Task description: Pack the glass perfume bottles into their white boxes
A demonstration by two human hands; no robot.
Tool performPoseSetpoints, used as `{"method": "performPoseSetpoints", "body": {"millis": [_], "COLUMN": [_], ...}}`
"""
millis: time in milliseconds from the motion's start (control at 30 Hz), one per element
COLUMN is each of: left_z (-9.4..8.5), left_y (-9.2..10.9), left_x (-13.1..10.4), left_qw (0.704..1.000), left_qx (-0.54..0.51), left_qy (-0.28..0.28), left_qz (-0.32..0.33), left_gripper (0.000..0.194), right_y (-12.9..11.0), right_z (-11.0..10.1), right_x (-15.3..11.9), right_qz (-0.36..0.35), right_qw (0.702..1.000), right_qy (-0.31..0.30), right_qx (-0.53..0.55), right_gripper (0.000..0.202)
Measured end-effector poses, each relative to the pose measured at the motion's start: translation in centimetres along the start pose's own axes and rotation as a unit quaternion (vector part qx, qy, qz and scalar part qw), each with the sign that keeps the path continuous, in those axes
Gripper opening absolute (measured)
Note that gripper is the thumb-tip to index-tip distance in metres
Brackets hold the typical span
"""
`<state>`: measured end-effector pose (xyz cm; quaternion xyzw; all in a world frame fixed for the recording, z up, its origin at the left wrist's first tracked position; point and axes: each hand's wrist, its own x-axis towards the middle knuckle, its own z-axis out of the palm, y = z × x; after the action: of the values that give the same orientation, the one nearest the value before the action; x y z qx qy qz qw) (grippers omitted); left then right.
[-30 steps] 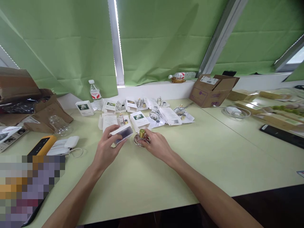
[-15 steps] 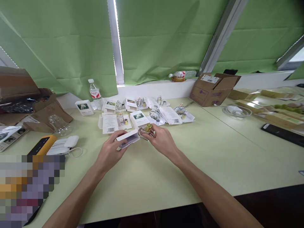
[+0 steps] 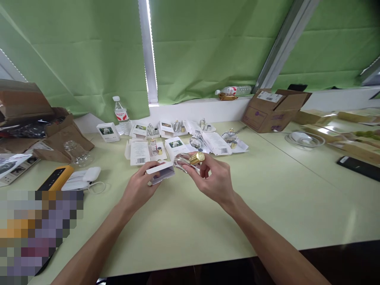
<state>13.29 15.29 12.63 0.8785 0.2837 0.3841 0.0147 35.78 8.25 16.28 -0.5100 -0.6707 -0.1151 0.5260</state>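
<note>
Glass perfume bottle with a gold cap (image 3: pixel 190 160), clear and rounded, lies tilted on its side in the right hand (image 3: pixel 214 180), fingers curled around it above the middle of the pale green table (image 3: pixel 267 190). Just beside it the left hand (image 3: pixel 139 190) pinches a small white open-ended carton (image 3: pixel 160 172), mouth facing the bottle. Judging by this, boxing is the step in hand; next, the bottle needs lining up with the opening. More white cartons (image 3: pixel 139 152) lie toward the far edge.
</note>
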Motion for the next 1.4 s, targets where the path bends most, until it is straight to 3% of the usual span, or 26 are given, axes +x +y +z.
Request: {"method": "performPoseSetpoints", "body": {"millis": [167, 400, 533, 700, 1033, 1400], "left_z": [0.1, 0.1, -0.4, -0.8, -0.3, -0.6], "left_y": [-0.3, 0.3, 0.6, 0.4, 0.2, 0.3], "left_x": [-0.1, 0.0, 0.1, 0.1, 0.0, -0.1], "left_qw": [1.0, 0.999, 0.997, 0.995, 0.997, 0.997], "left_qx": [0.001, -0.038, -0.073, -0.091, -0.071, -0.041], "left_qy": [0.005, -0.006, -0.024, -0.032, -0.012, -0.031], "left_qz": [-0.005, 0.013, 0.026, 0.036, -0.017, -0.065], "left_gripper": [0.007, 0.03, 0.028, 0.03, 0.037, 0.028], "right_y": [-0.5, -1.0, -1.4, -1.5, -0.4, 0.3], "right_z": [-0.2, 0.4, 0.7, 0.8, 0.9, 0.8], "right_x": [-0.2, -0.8, -1.0, -1.1, -0.7, -0.5], "right_qz": [-0.091, -0.215, -0.246, -0.235, -0.192, -0.18], "right_qw": [0.995, 0.967, 0.956, 0.955, 0.963, 0.97], "right_qy": [-0.007, -0.113, -0.143, -0.157, -0.162, -0.15], "right_qx": [0.046, 0.075, 0.07, 0.087, 0.098, 0.06], "right_gripper": [0.032, 0.037, 0.033, 0.03, 0.036, 0.036]}}
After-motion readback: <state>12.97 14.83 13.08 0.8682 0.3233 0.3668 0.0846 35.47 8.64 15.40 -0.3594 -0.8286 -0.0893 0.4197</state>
